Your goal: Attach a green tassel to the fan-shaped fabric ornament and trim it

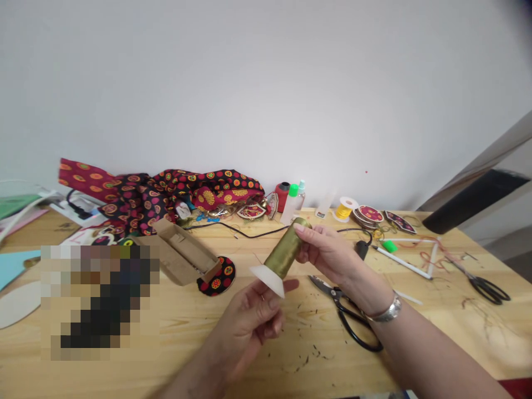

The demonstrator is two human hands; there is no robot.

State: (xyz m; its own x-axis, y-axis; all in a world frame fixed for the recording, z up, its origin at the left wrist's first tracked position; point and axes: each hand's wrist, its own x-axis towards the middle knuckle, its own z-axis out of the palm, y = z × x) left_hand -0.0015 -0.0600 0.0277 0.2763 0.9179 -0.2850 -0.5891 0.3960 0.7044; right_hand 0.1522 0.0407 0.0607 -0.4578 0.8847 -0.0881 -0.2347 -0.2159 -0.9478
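Between my hands, above the table, is a tilted spool of olive-gold thread (283,249) with a flared white base (269,280). My right hand (322,249) is closed around its upper end, thumb on the near side. Below it, my left hand (253,313) grips the white base with its fingers curled under. A loose thread end shows near the base. Black-handled scissors (357,327) lie on the table under my right wrist. Left of the spool, an open cardboard box (178,249) rests beside a round patterned fabric piece (216,276).
Patterned fabric (166,194) is heaped against the wall. Behind my right hand stand a green-capped bottle (291,205) and a yellow thread spool (344,210). A white frame (415,269) and a second pair of scissors (488,289) lie at right. Dark scraps dot the wooden table (174,332).
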